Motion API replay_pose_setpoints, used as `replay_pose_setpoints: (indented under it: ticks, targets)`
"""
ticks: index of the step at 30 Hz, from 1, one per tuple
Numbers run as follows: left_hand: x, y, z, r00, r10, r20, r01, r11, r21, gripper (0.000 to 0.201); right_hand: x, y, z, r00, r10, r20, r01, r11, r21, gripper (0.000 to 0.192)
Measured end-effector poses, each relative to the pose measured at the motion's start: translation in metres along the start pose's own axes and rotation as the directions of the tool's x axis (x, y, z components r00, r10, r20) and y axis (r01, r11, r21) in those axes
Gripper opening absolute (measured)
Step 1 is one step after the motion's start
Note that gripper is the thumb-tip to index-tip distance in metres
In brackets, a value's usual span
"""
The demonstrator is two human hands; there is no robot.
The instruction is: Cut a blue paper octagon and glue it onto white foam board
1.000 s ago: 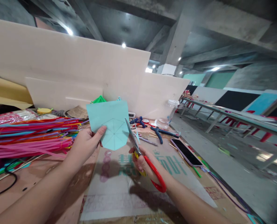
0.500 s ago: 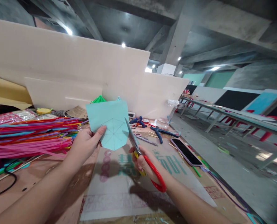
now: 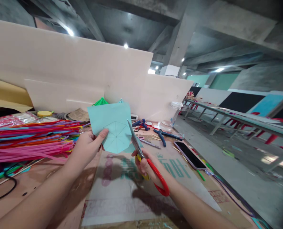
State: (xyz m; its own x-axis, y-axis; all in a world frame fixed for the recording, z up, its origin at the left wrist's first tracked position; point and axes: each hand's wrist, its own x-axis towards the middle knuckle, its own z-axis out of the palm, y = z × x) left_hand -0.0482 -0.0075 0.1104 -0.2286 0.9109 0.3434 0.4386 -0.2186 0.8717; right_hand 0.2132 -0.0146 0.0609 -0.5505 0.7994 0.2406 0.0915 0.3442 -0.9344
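Observation:
A sheet of light blue paper [image 3: 112, 114] is pinched between the thumb and fingers of my left hand [image 3: 93, 140], held upright above the table. Pencil lines on it form a many-sided shape with spokes meeting at a centre dot, and its lower corners are cut away. My right hand [image 3: 147, 162] grips scissors [image 3: 159, 178] with red and yellow handles. Their blades point up along the right edge of the paper. A small blue offcut lies just behind the blades, below the paper's lower right side.
Bundled colourful pipe cleaners [image 3: 31, 140] lie at left. To the right are a phone [image 3: 190, 155], blue-handled pliers [image 3: 164, 136], a blue glue gun [image 3: 142, 124] and a clear plastic tub [image 3: 174, 111]. A pale panel [image 3: 72, 70] stands behind. A printed sheet [image 3: 112, 203] covers the work surface.
The strip at the paper's lower right has come away and now hangs or lies lower, behind the scissor blades. Both hands stay almost in place.

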Motion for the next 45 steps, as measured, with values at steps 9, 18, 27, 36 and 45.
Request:
replay_pose_setpoints:
  ticks: [9,18,27,36,45]
  targets:
    - [0.001,0.002,0.000,1.000,-0.006,0.019,0.006,1.000,-0.007,0.056,0.000,-0.002,0.001,1.000,0.003,-0.013,-0.002,0.999,0.035,0.058]
    - [0.001,0.000,-0.001,1.000,-0.008,0.021,0.008,1.000,-0.009,0.055,0.000,-0.007,0.005,0.999,0.016,-0.047,-0.014,0.999,0.051,0.061]
    - [0.003,0.002,-0.001,1.000,-0.020,0.019,0.020,0.999,-0.026,0.056,0.002,-0.007,0.004,0.998,0.042,-0.038,-0.039,0.997,0.069,0.064]
    - [0.004,-0.002,-0.002,0.999,-0.028,0.034,0.028,0.999,-0.022,0.057,0.001,-0.009,0.005,0.995,0.077,-0.057,-0.075,0.997,0.029,0.067]
    - [0.004,-0.002,-0.001,0.999,-0.021,0.030,0.021,0.999,-0.026,0.056,0.002,-0.004,0.005,0.995,0.088,-0.046,-0.084,0.992,0.098,0.065]
